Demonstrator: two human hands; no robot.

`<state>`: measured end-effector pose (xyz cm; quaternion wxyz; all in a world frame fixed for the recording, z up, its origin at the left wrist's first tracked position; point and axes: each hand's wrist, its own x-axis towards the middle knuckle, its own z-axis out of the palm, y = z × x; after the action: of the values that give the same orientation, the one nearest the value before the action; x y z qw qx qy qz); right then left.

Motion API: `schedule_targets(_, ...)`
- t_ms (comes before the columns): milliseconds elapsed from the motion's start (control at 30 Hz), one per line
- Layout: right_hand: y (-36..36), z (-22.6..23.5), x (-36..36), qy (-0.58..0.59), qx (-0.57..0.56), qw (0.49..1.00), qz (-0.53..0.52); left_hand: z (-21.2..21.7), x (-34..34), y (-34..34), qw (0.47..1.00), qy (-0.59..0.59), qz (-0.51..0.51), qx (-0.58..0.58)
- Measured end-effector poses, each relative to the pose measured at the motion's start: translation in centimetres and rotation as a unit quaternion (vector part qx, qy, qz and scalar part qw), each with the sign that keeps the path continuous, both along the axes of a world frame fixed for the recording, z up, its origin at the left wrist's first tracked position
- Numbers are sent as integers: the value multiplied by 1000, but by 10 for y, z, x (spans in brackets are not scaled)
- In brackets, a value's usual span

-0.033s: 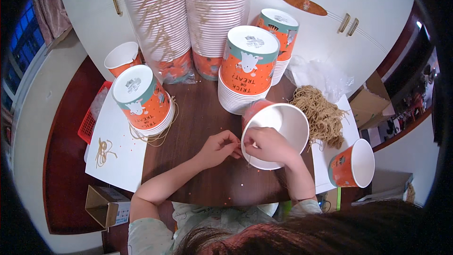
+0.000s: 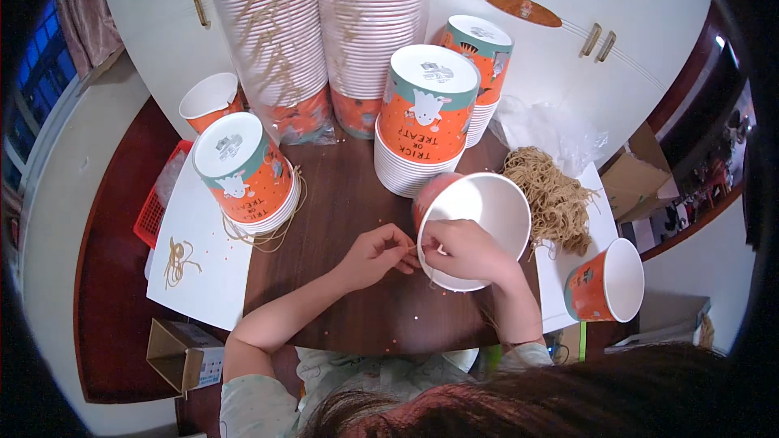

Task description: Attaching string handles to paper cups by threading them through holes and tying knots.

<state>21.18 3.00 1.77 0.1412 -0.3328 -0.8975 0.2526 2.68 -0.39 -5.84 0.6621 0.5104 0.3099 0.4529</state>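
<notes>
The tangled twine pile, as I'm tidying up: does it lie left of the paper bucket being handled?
No, the tangled twine pile lies to the right of the handled paper bucket.

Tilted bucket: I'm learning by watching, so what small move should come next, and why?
Probably draw the strand gently outward with the left hand: it seems to pinch that strand just outside the bucket, while the right hand works inside the mouth.

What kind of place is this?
Probably a room in a home, used as a makeshift workspace: a patterned curtain by the window on the left, white cabinet doors behind, and stacked paper buckets near a heap of tan cord.
</notes>
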Motion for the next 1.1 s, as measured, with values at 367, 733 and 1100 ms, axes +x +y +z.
schedule_targets(367,7,8,25,57,-18,998,-35,49,-30,4,983,38,17,178)
schedule_targets(733,4,23,17,103,-121,987,-17,75,-20,-3,996,-45,76,9)
schedule_targets(1100,7,15,15,296,-88,942,133,64,-1,-5,985,163,47,43)
